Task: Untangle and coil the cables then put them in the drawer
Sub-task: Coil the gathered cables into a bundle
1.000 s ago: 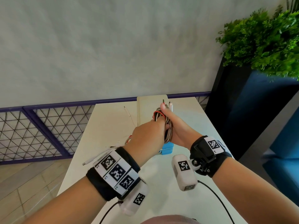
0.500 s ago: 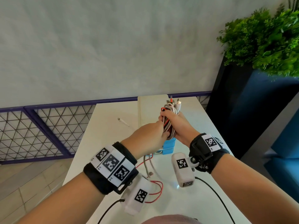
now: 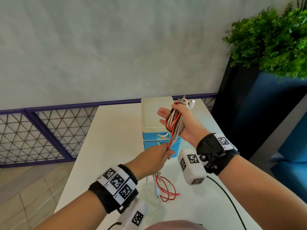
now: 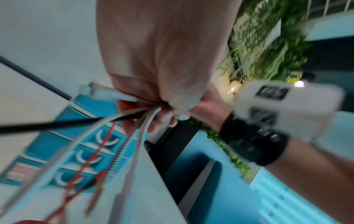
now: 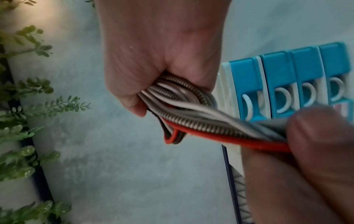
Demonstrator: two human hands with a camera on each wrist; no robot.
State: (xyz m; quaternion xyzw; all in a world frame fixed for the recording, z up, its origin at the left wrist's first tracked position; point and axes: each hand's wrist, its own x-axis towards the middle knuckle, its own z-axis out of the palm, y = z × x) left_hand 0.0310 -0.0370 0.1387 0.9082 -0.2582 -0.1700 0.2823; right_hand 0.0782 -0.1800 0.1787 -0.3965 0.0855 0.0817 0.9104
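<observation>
Since half a second ago the left hand (image 3: pixel 154 156) has dropped away from the right hand (image 3: pixel 179 123), toward 6 o'clock, drawing the strands taut between them. The hands, which were touching then, are now apart.

Right hand: fingers straight and spread, palm up, held above the drawer unit (image 3: pixel 157 123). The coil (image 3: pixel 174 123) is looped around the palm, with plug ends sticking out at its 12 o'clock side. The right wrist view shows the thumb base bearing on the loops.

Left hand: fingers and thumb pinched on the strands (image 4: pixel 134 118) running down from the coil; red, white and spiral-sheathed cables pass through the pinch.

Slack (image 3: pixel 166 188): red and white cable lies loose on the table (image 3: pixel 116 138), at 6 o'clock from the left hand.

Judgement: one wrap is complete and the next is being tensioned. Coiling is partly done; the slack remains to be wound. All visible drawers (image 5: pixel 277 84) appear closed, so stowing has not begun.
</observation>
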